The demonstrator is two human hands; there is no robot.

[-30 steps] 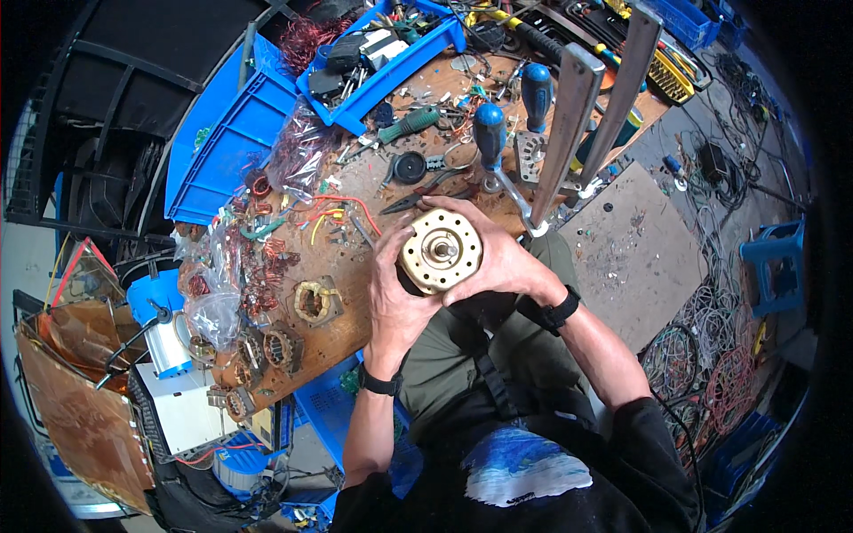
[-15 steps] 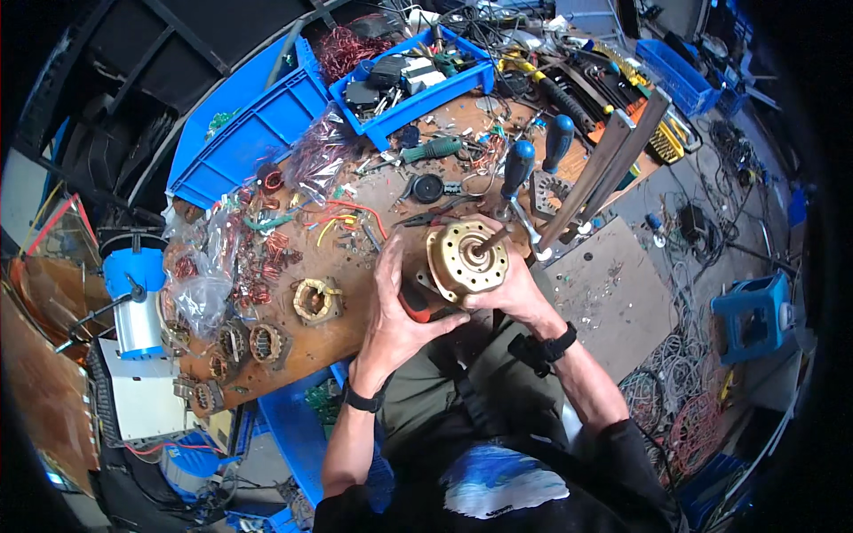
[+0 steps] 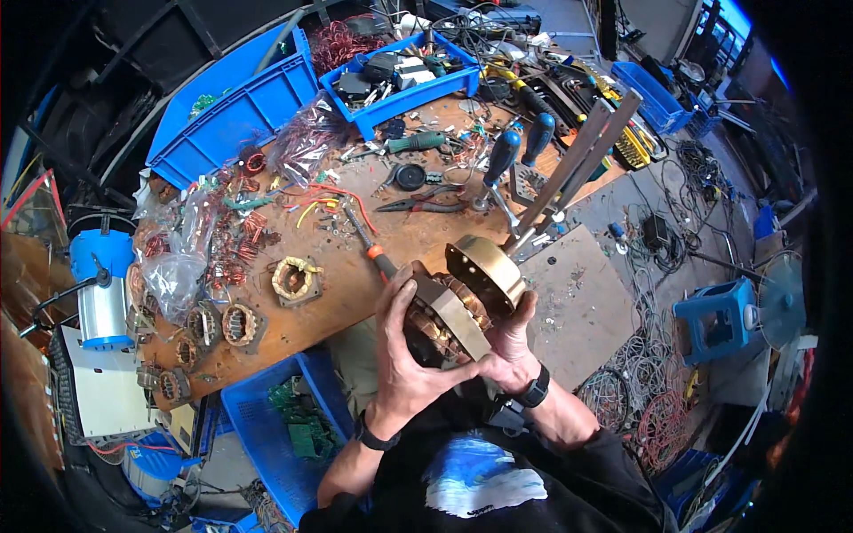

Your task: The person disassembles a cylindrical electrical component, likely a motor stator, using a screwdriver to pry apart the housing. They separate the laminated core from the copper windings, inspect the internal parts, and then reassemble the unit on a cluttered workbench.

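Above the table's front edge, my left hand [image 3: 400, 369] is closed around a motor stator [image 3: 451, 313] with a grey laminated core and copper windings. My right hand [image 3: 515, 355] grips a brass-coloured motor end cover [image 3: 489, 271], tilted at the stator's upper right side. A gap shows between the two parts at the top; whether they touch lower down is hidden. Just beyond my left fingers lies a tool with an orange and dark handle [image 3: 380, 259] and a metal shaft. Pliers with dark jaws [image 3: 418, 203] lie farther back.
Two blue-handled tools [image 3: 504, 153] stand near upright metal bars [image 3: 577, 169] on the right. Several loose stators, one of them a yellow-wrapped stator [image 3: 294, 281], sit at left. Blue bins [image 3: 235, 120] stand behind; a blue crate [image 3: 258, 417] with green circuit boards is below the table.
The motor has turned in my hands, and its brass cover has tipped away from the stator, exposing copper windings. The orange-handled tool shows more fully. The whole view has shifted slightly.
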